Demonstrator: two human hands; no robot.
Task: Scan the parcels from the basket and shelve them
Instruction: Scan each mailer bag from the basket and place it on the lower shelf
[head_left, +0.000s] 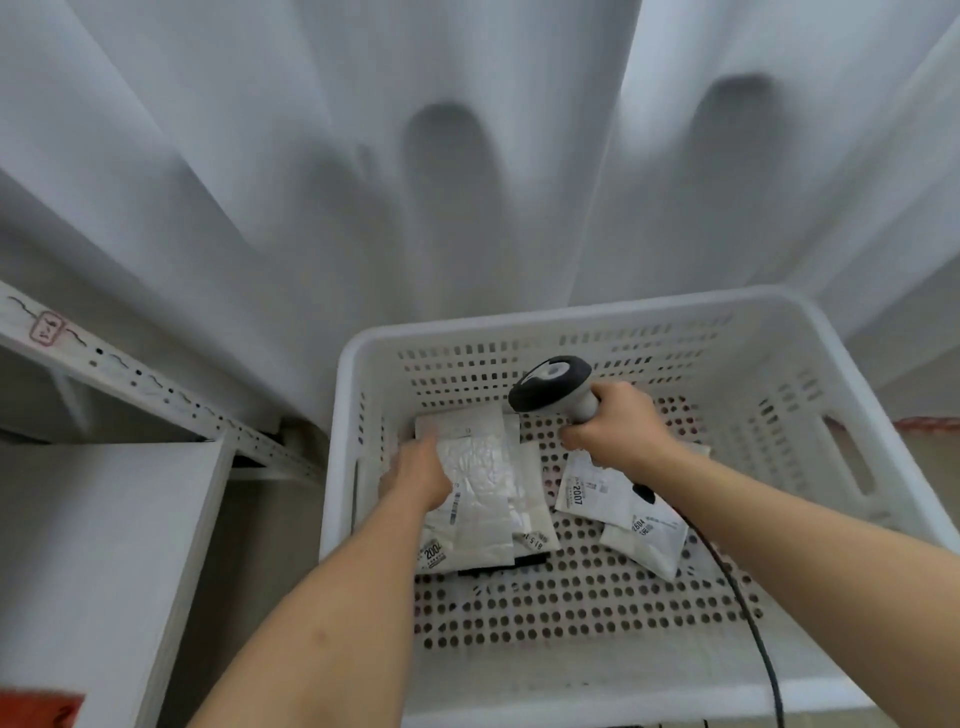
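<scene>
While both arms reach into the white perforated plastic basket (597, 332), I see my left hand (420, 470) gripping the edge of a crinkled white plastic parcel (480, 483) at the basket's left, and my right hand (615, 423) clenched around the grey-and-black handheld barcode scanner (551, 383) above it.

White curtain (311, 156), hanging in deep folds, fills the view from 9 through 12 to 3 o'clock. A small red-outlined label (48, 327) sits at 9 o'clock. A red patch (36, 709) lies at 7 o'clock; a red strip (930, 422) at 3 o'clock.
</scene>
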